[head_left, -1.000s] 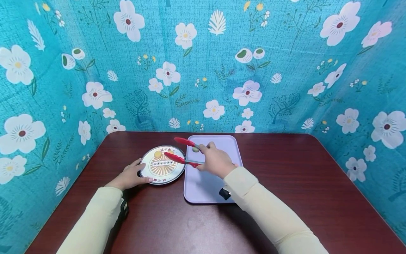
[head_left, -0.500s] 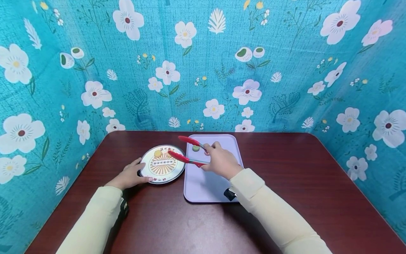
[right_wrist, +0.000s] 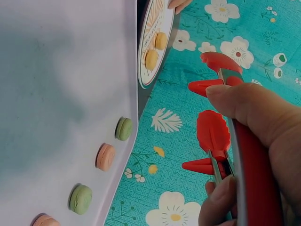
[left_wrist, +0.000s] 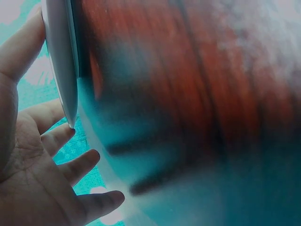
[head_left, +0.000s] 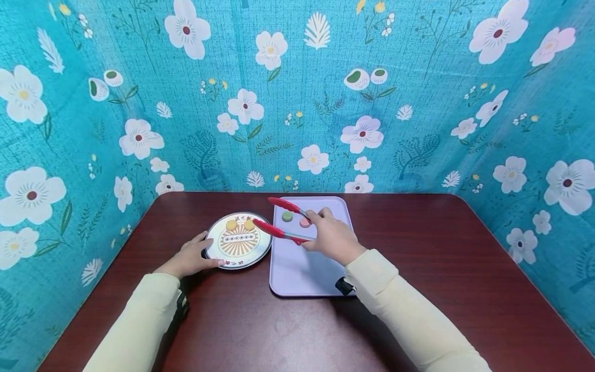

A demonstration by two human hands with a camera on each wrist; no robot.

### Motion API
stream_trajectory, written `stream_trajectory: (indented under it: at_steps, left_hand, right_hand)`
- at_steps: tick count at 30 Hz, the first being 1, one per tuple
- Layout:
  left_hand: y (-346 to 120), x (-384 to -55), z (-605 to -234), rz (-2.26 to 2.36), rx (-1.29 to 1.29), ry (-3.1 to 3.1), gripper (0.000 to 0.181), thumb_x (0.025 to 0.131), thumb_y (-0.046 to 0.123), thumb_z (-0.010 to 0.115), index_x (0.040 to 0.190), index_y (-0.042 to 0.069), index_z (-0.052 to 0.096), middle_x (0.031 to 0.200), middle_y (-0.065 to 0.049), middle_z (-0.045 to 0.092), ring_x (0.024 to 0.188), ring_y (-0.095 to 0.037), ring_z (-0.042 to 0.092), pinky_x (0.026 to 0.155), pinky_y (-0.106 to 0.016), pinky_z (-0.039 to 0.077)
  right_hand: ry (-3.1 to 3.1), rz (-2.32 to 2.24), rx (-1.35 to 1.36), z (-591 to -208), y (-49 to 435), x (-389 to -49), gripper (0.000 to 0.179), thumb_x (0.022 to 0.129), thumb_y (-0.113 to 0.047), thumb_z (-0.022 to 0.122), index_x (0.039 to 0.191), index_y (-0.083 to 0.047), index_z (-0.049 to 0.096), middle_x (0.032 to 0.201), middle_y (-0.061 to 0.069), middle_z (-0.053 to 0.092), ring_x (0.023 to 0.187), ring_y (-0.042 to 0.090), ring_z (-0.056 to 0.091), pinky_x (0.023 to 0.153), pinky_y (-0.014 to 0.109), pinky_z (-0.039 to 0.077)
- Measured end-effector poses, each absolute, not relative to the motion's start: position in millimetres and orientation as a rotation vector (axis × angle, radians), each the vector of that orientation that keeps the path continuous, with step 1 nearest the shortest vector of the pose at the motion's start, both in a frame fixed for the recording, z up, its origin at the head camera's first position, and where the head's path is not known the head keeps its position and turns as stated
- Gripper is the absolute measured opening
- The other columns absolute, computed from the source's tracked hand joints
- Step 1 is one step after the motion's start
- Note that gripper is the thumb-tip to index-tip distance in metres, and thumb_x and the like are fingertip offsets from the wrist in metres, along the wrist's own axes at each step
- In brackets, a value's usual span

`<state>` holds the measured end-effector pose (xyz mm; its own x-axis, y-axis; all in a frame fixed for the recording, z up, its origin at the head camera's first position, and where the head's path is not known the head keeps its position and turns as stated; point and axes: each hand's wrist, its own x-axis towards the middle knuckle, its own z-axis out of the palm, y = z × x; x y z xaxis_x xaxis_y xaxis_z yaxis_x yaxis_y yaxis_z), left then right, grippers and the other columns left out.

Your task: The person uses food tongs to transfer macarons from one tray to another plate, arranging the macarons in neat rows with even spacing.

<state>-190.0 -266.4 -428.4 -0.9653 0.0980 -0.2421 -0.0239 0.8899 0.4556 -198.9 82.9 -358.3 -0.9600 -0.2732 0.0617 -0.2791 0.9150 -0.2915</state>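
My left hand (head_left: 188, 258) holds the left rim of a round white plate (head_left: 255, 252), with the plate's edge between thumb and fingers in the left wrist view. Two yellow macarons (head_left: 231, 225) lie on the plate's far part. My right hand (head_left: 334, 238) grips red-tipped tongs (head_left: 268, 228) over the lilac tray (head_left: 302, 274). The tongs' ends are spread, with nothing between them. In the right wrist view, green macarons (right_wrist: 81, 199) and pink macarons (right_wrist: 105, 157) alternate in a row along the tray's far side; my hand and the tongs hide part of that row in the head view.
Plate and tray stand side by side on a dark red-brown table (head_left: 441, 268). Blue floral cloth (head_left: 297, 103) hangs behind the table and along both sides. A black wrist strap (head_left: 345, 285) shows below the right sleeve.
My right hand has drawn the tongs rightward, off the plate and over the tray. The second yellow macaron and the tray's green and pink macarons have come into view. My left hand stays put.
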Motion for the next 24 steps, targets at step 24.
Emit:
stream_trajectory:
  at_steps: [24]
  left_hand:
    - [-265.3,-189.3,-427.2,0.677,0.054,2.802,0.100,0.078,0.054,0.073,0.145,-0.008,0.033,0.153,-0.031,0.016,0.135,-0.053,0.019,0.102,-0.066,0.033]
  right_hand:
    - [-3.016,0.386,0.475,-361.6,108.4,-186.4,0.080,0.071,-0.040,0.084,0.138,-0.013,0.052,0.112,0.014,0.055,0.061,0.017,0.053,0.056,0.032,0.054]
